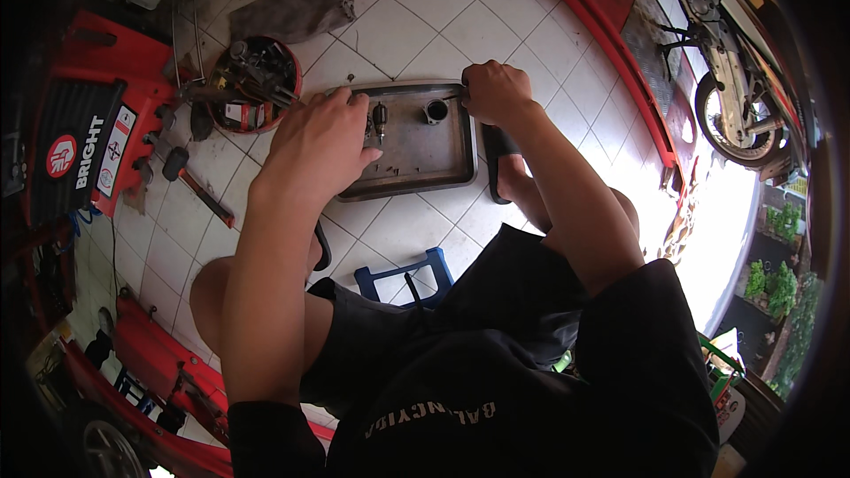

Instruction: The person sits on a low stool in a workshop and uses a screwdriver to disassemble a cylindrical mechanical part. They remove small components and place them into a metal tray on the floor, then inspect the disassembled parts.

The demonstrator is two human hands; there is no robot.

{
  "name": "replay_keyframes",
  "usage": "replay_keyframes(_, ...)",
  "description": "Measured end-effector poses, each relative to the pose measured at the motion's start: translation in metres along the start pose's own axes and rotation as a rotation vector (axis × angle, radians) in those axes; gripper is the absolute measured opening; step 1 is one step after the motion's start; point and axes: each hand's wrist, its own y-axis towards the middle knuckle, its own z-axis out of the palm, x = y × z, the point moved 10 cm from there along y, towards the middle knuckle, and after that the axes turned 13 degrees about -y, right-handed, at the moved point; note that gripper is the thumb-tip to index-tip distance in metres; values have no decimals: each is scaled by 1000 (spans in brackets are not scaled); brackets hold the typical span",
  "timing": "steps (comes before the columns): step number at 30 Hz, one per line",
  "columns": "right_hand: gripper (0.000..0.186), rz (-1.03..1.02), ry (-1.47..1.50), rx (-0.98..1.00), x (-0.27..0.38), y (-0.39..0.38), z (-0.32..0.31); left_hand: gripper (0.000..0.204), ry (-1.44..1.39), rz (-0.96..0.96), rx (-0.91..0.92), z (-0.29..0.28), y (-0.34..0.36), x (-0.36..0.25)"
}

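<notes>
A shallow metal tray [416, 179] with a dark rim lies on the floor before me. My left hand [320, 146] reaches over its left end, thumb apart from the bent fingers, beside some small metal parts. Its fingertips are partly hidden. My right hand [498, 93] is closed at the far right corner of the tray; a thin dark piece [453, 96] shows beside its fingers, but what they grip is hidden. Inside the tray stand a dark slender metal part [381, 119] and a short cylinder with an open bore [435, 111].
A red-rimmed round basin [297, 80] of tools and parts sits at the far left, near a grey cloth [292, 7]. A hammer [202, 186] lies on the tiles. Between my legs stands a blue stool [381, 281]. A motorcycle [735, 80] is at the right.
</notes>
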Motion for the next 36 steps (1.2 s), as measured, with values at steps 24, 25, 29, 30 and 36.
replay_keyframes(24, 21, 48, -101, 30, -12, -14, -16, 62, 13, -32, 68, 6, 2, -3)
replay_keyframes(25, 21, 55, -100, 21, -14, -13, -16, 62, 19, -36, 69, 6, 1, -3)
replay_keyframes(29, 20, 83, -84, -17, -23, -9, -11, 62, 12, -27, 59, 6, 0, -4)
replay_keyframes(30, 20, 87, -77, -28, -24, -8, -10, 62, 9, -17, 42, 6, 0, -4)
replay_keyframes(36, 21, 57, -22, 73, -18, -9, -8, 60, 5, -11, 30, 5, -1, -2)
